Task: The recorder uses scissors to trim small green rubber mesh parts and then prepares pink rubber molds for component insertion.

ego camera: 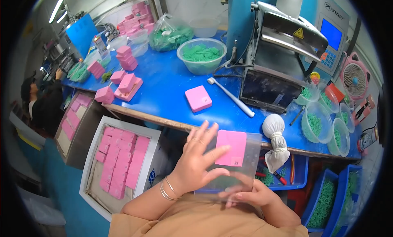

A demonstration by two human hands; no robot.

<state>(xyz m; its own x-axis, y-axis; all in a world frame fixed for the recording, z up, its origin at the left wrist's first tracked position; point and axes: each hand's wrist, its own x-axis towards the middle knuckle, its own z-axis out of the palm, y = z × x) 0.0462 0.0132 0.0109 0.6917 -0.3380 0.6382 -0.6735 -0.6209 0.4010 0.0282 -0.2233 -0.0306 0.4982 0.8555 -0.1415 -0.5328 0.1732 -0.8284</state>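
Close in front of my body is a transparent sheet or plate (250,172), with a flat pink square piece (235,142) on it. A small mark shows in the piece's lower corner. My right hand (251,192) grips the plate near its lower right corner, and some of its fingers show blurred through the plate. Over the plate's left side spreads my left hand (196,163), fingers apart, with the index fingertip overlapping the pink piece; whether it touches is hard to tell. Beyond, on the blue table, lie a pink square block (198,98) and a pale-handled brush (231,97).
A press machine (276,65) stands at the back right. A cloth-wrapped pouch (274,126) hangs over the table edge (147,117). Bowls of green pieces (201,65) and pink blocks (127,83) occupy the table. A lined white box (101,123) holds pink blocks; another person (46,105) sits far left.
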